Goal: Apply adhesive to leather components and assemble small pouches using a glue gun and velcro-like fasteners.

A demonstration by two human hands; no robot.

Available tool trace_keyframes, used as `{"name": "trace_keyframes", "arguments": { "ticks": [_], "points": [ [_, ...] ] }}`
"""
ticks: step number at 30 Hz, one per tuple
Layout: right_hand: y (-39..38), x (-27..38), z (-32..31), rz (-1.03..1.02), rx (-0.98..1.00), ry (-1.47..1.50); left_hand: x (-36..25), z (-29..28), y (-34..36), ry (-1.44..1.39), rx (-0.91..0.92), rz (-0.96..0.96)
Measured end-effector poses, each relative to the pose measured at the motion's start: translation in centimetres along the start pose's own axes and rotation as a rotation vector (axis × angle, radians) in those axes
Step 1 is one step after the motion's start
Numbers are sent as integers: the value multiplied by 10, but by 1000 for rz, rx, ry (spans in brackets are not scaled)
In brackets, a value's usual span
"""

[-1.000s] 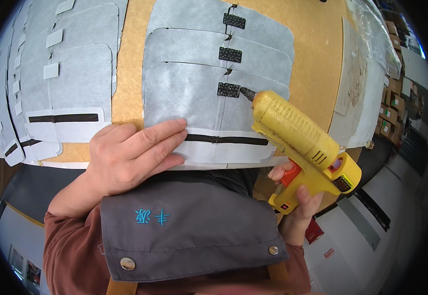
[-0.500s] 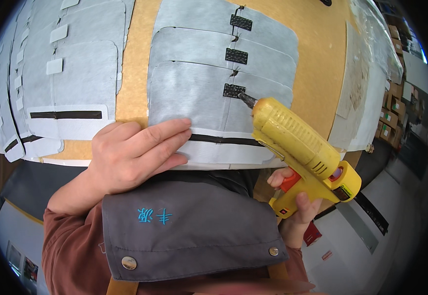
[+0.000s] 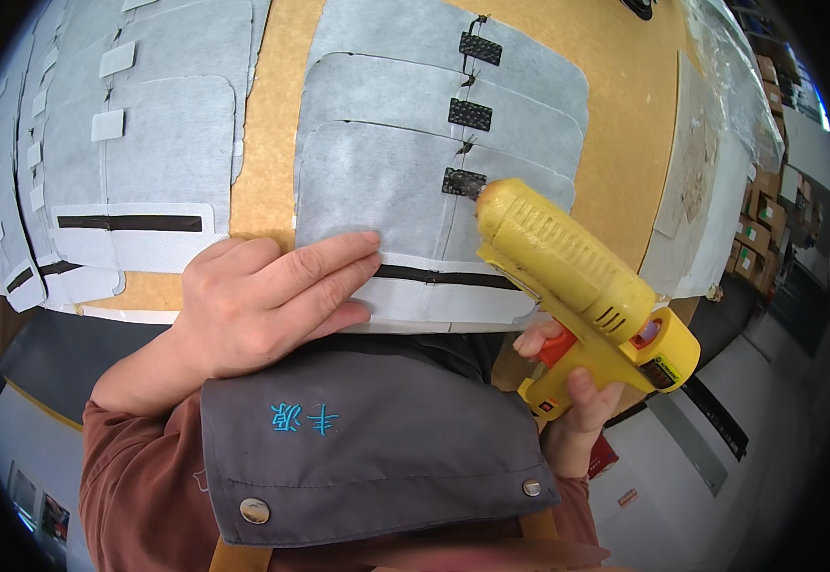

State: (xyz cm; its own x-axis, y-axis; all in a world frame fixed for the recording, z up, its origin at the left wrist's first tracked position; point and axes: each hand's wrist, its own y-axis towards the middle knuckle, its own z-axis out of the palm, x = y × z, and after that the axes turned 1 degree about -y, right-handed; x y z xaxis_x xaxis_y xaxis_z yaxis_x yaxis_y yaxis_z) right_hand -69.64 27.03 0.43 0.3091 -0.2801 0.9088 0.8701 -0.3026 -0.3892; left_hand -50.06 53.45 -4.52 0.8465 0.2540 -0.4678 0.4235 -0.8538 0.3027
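My right hand [image 3: 582, 405] grips a yellow glue gun [image 3: 567, 257], a finger at its red trigger [image 3: 556, 345]. Its dark nozzle [image 3: 472, 187] points left, over the right part of a black textured patch [image 3: 453, 179]; whether it touches cannot be seen. The patch lies on the nearest grey fabric panel [image 3: 367, 181] of an overlapping stack. My left hand [image 3: 263, 300] rests on that panel's lower left, fingers stretched out and holding nothing. Beside the fingertips runs a black strip [image 3: 463, 277] across a white band.
Two more black patches [image 3: 470, 114] sit on the panels behind. At left, more grey panels [image 3: 172, 143] carry white tabs [image 3: 108, 125]. All lie on a tan board [image 3: 620, 143], with clear plastic sheeting [image 3: 725, 86] along its right side. Boxes [image 3: 753, 234] stand beyond at right.
The glue gun's nozzle has moved a little left, from the patch's right edge to farther over it. My left hand keeps its place on the panel.
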Motion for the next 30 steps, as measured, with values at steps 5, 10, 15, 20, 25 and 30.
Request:
{"name": "trace_keyframes", "arguments": {
  "ticks": [5, 10, 15, 20, 25, 30],
  "points": [
    [6, 2, 0, 16, 31, -16, -1, 0, 3, -1, -3, 0],
    [-1, -1, 0, 23, -39, -16, 1, 1, 0, -8, -2, -1],
    [-5, -3, -1, 27, -39, -10, 1, 0, -1, -4, 0, -2],
    [3, 3, 7, 25, -49, -8, 0, 0, 0, -4, 2, -12],
    [2, 4, 4, 39, -30, -20, 0, 1, 2, -1, 2, -2],
    [-3, 3, -1, 49, 1, -7, -1, 1, 3, 0, 2, -2]
  ]
}}
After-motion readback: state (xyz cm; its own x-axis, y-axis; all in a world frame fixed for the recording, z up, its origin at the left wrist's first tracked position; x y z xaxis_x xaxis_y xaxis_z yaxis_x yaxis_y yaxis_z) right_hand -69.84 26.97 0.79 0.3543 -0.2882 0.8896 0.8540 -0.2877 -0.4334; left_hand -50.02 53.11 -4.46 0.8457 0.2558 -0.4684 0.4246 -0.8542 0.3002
